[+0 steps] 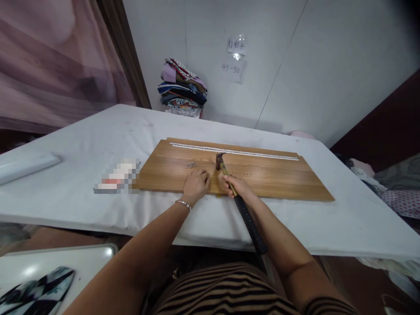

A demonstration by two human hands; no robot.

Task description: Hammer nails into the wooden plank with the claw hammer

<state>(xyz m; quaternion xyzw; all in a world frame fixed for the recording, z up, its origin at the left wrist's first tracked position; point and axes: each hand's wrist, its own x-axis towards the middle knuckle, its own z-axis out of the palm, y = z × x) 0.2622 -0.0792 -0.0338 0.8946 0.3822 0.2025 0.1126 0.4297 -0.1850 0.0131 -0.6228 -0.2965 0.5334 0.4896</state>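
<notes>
My right hand [236, 186] is wrapped round the handle of a claw hammer [244, 214], close below its head. The dark hammer head is just over a wood-grain board [278, 181], and the black grip slants back toward me. On the board's near part rests my left hand [196, 184], its fingers curled together; whatever is between the fingertips cannot be made out. A small pile of nails [191, 165] lies just beyond that hand. To the right of the hammer, several small dark dots [246, 174] form a row in the board.
Two long white strips [236, 152] with fine marks lie along the board's far side. The board is on a white-covered table [111, 127]. A blurred-out object [120, 175] lies to the left, near a white roll [29, 166]. Folded cloths [183, 89] are stacked by the wall.
</notes>
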